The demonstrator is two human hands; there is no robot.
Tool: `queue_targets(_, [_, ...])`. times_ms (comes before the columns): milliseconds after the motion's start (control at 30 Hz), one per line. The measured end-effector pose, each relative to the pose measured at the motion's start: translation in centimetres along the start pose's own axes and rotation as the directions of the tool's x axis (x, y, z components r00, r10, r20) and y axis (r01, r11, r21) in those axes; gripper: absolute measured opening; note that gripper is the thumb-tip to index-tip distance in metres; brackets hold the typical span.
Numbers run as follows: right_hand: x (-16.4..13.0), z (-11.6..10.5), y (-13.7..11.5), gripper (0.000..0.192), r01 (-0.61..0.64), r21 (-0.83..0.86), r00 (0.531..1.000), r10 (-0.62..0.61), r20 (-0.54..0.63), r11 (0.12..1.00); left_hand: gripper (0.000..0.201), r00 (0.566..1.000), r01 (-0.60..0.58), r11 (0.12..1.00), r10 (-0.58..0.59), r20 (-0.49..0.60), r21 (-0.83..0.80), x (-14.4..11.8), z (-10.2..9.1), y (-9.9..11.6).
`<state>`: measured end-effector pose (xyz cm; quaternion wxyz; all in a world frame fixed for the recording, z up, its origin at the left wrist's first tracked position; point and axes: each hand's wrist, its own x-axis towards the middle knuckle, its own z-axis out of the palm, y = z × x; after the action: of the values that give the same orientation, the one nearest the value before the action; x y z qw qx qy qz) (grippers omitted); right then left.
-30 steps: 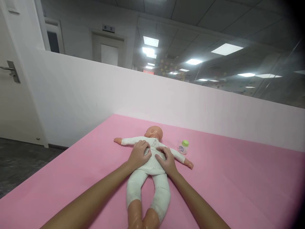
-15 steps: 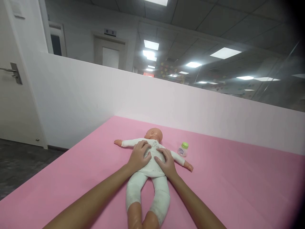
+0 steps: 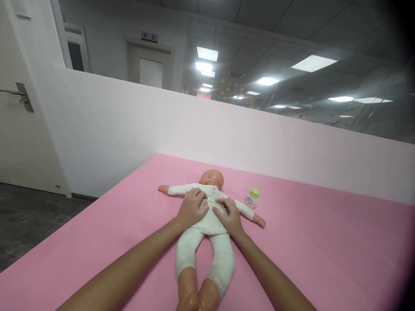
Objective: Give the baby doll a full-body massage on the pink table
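Head camera looks forward and downward (from above); doll (image 3: pixel 210 225) fairly near.

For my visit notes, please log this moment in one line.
left hand: on doll | right hand: on doll | green-capped bottle: beside doll

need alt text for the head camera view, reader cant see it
A person's left hand and right hand rest on the torso of a white-clothed baby doll lying on a pink surface. A small green-capped bottle stands near the doll's arm on the right, before a white wall.
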<state>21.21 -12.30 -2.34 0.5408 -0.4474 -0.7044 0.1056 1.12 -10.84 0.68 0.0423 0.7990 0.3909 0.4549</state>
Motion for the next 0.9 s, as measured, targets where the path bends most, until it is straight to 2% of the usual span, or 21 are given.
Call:
queue_targets(200, [-0.09, -0.15, -0.12, 0.026, 0.054, -0.028, 0.998, -0.055, -0.023, 0.998, 0.024, 0.999, -0.023, 0.999, 0.024, -0.029, 0.033, -0.07, -0.17, 0.32])
queue_targets(400, [-0.13, -0.13, 0.24, 0.026, 0.009, -0.025, 1.0, -0.009, -0.002, 1.0, 0.032, 1.0, -0.022, 1.0, 0.022, -0.005, 0.019, 0.07, -0.1, 0.15])
queue_targets(767, [0.04, -0.02, 0.16, 0.006, -0.024, 0.019, 1.0, 0.023, 0.015, 1.0, 0.004, 0.999, 0.01, 1.0, -0.011, 0.037, 0.028, 0.12, 0.02, 0.12])
queue_targets(900, [-0.03, 0.03, 0.08, 0.014, -0.031, 0.013, 1.0, 0.031, 0.002, 0.999, 0.008, 0.999, 0.03, 0.999, -0.03, 0.034, 0.024, 0.1, 0.01, 0.18])
